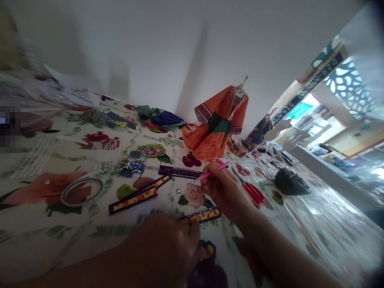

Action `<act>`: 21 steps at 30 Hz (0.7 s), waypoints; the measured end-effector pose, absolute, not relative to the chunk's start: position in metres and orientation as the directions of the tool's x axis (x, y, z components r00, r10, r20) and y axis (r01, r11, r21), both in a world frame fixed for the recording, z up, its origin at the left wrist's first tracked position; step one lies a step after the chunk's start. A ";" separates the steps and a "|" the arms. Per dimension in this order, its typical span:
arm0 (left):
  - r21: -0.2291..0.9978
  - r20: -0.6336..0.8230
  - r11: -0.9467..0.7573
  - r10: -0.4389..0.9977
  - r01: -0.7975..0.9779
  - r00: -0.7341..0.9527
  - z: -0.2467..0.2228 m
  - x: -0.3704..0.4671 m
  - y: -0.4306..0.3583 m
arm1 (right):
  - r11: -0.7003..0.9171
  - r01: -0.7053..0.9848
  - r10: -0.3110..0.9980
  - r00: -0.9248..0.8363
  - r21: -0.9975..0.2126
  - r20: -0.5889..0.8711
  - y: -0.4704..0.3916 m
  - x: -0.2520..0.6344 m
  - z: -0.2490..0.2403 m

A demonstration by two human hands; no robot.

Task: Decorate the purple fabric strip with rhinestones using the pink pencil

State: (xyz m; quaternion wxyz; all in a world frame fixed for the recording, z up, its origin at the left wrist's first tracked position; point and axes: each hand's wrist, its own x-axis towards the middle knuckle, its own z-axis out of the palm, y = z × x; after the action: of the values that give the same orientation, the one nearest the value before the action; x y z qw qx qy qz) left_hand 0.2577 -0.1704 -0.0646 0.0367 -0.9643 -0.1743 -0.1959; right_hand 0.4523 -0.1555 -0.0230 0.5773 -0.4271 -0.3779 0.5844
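Observation:
My right hand point(223, 188) is closed in a pinch on a thin pink pen-like stick point(205, 175), held above the table just past a printed rose. Closer to me, my left hand point(171, 240) is closed on the near end of a dark-edged strip of yellow and red patterned fabric point(210, 215); its fingertips are partly hidden. Another patterned piece point(207, 252) shows below that hand. Two similar strips point(135, 201) lie crossed at the left, and a dark beaded strip point(177, 171) lies behind them. Small shiny stones point(179, 192) sit between the strips and my right hand.
Red-handled scissors point(255, 194) lie right of my right hand. A small orange dress point(220, 124) stands upright at the back. Leftward are a tape roll point(82, 192), a heap of blue and clear stones point(132, 165), and a green-rimmed dish of beads point(152, 150). A black bundle point(291, 181) rests at right.

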 end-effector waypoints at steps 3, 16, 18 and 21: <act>0.056 0.238 -0.942 0.334 0.330 0.912 -0.056 0.258 -0.170 | -0.017 -0.323 0.998 0.047 -0.946 -0.034 -0.157 0.449 -0.025; 0.105 0.036 -0.949 0.303 0.298 0.952 -0.047 0.260 -0.167 | -0.012 -0.189 0.995 0.091 -0.982 -0.030 -0.159 0.443 -0.033; 0.112 0.014 -0.943 0.316 0.312 0.949 -0.045 0.261 -0.165 | -0.017 -0.171 0.996 0.088 -0.985 -0.032 -0.160 0.442 -0.032; 0.112 0.008 -0.944 0.314 0.312 0.949 -0.045 0.262 -0.164 | -0.024 -0.140 0.996 0.085 -0.990 -0.036 -0.160 0.441 -0.030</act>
State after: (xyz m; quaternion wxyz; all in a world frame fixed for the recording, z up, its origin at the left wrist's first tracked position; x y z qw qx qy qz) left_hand 0.2618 -0.1644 -0.0446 -0.0548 -0.9857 -0.1588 -0.0127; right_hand 0.4411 -0.1603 -0.0304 0.5476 -0.4928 -0.4340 0.5186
